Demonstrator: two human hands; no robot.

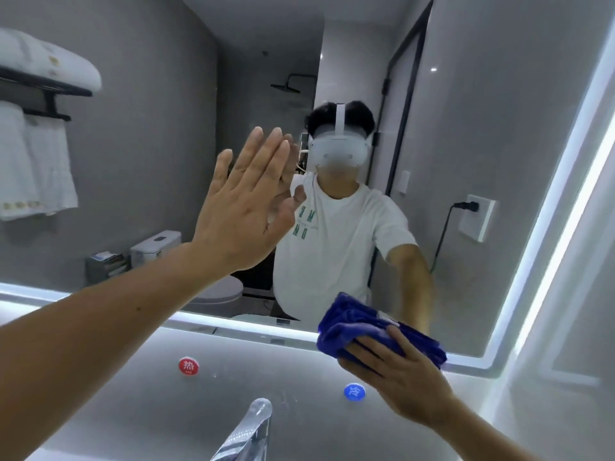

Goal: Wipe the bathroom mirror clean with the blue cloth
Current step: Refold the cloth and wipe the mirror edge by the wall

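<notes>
The bathroom mirror (166, 144) fills most of the view, framed by a lit white strip. My left hand (246, 201) lies flat against the glass near its middle, fingers straight and together. My right hand (396, 374) presses the bunched blue cloth (352, 324) onto the mirror's lower edge, right of centre, fingers spread over the cloth. The cloth's far side is doubled by its reflection.
A chrome tap (249, 434) rises at the bottom centre. On the wall below the mirror sit a red hot-water marker (188, 365) and a blue cold-water marker (354, 391). The glass reflects a person, white towels on a rack, a toilet and a plugged-in wall socket.
</notes>
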